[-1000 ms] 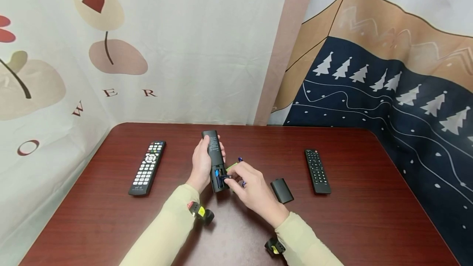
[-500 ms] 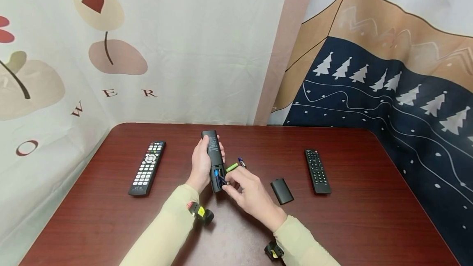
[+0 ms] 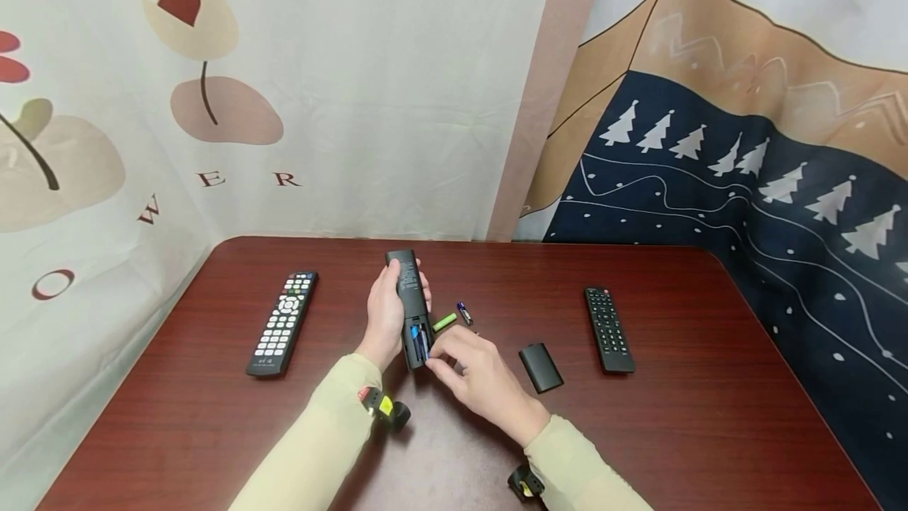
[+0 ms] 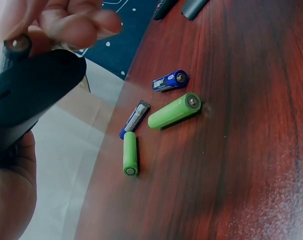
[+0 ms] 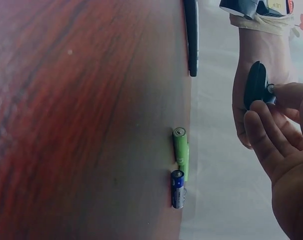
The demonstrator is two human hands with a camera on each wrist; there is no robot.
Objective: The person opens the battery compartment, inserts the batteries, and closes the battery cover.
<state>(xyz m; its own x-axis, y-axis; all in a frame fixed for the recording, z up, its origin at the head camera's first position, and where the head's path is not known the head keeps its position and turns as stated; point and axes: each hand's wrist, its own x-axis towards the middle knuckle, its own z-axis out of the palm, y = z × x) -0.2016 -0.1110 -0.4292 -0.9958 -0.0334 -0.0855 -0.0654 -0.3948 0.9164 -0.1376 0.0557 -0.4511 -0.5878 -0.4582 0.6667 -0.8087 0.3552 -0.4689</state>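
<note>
My left hand (image 3: 385, 314) grips a black remote control (image 3: 410, 282), its back turned up and its battery bay uncovered. Inside the bay lies a blue battery (image 3: 416, 333). At the bay's lower right side, my right hand (image 3: 485, 373) pinches a second battery (image 4: 16, 45) between thumb and fingertips. The end of that battery shows beside the remote in both wrist views; the fingers hide much of the rest. The black battery cover (image 3: 541, 367) lies on the table to the right of my right hand.
Two green batteries (image 4: 174, 111) and two blue ones (image 4: 170, 81) lie loose on the table beyond my right hand. A remote with white buttons (image 3: 284, 322) rests at the left, a smaller black remote (image 3: 610, 330) at the right. Printed curtains (image 3: 397, 101) hang behind the table.
My right hand has shifted slightly left and nearer, bringing the pinched battery from jutting out of the bay to lying along it. A green battery on the table shows more fully now.
</note>
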